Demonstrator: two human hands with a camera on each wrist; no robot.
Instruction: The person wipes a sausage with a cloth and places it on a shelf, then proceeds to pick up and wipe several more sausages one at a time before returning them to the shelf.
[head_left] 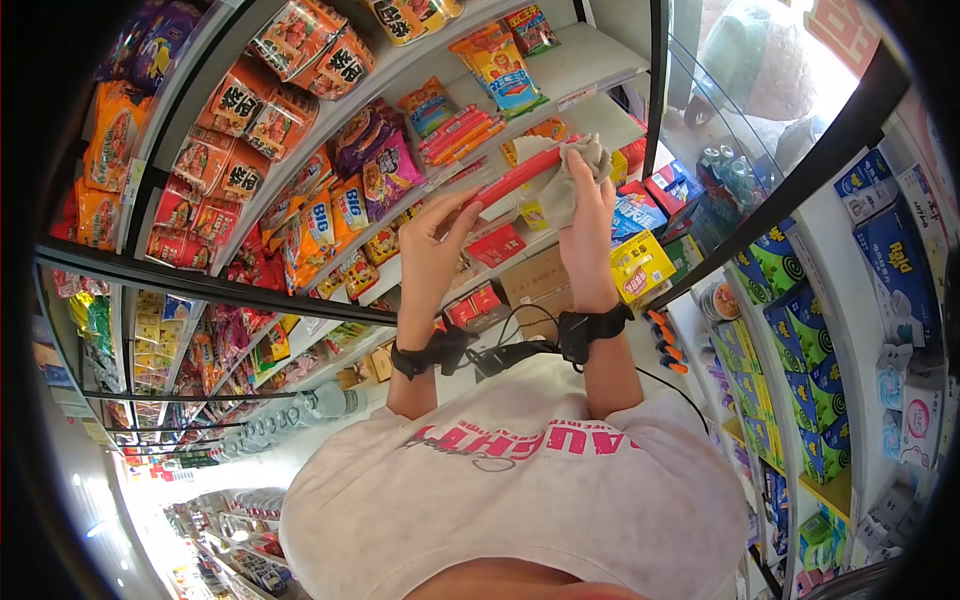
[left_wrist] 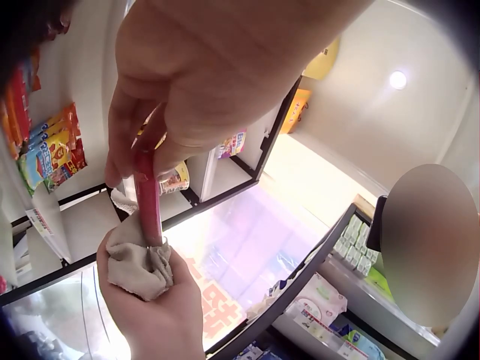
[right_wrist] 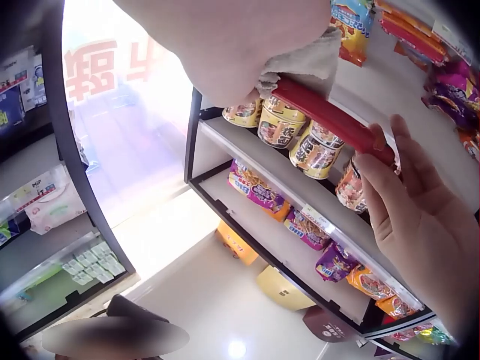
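Left hand (head_left: 432, 245): at 11 o'clock in head view, pinching one end of slim red stick-shaped item (right_wrist: 330, 118) between thumb and fingers. Right hand (head_left: 588, 205): between 1 and 2 o'clock, gripping crumpled grey cloth (left_wrist: 139, 274), folded about the item's other end. Red item: between 12 and 1 o'clock, held up before the shelving, its length running from 8 toward 2 o'clock; exact kind unclear. Around, by same clock: shrink-wrapped orange noodle cups (head_left: 245, 100) at 10; purple snack bag (head_left: 392, 178) at 11; yellow-and-blue snack bag (head_left: 505, 75) at 12; yellow box (head_left: 645, 268) between 2 and 3; blue Raid box (head_left: 890, 275) at 3; clear bottles (head_left: 325, 402) at 8. On both wrists: black straps (head_left: 595, 335).
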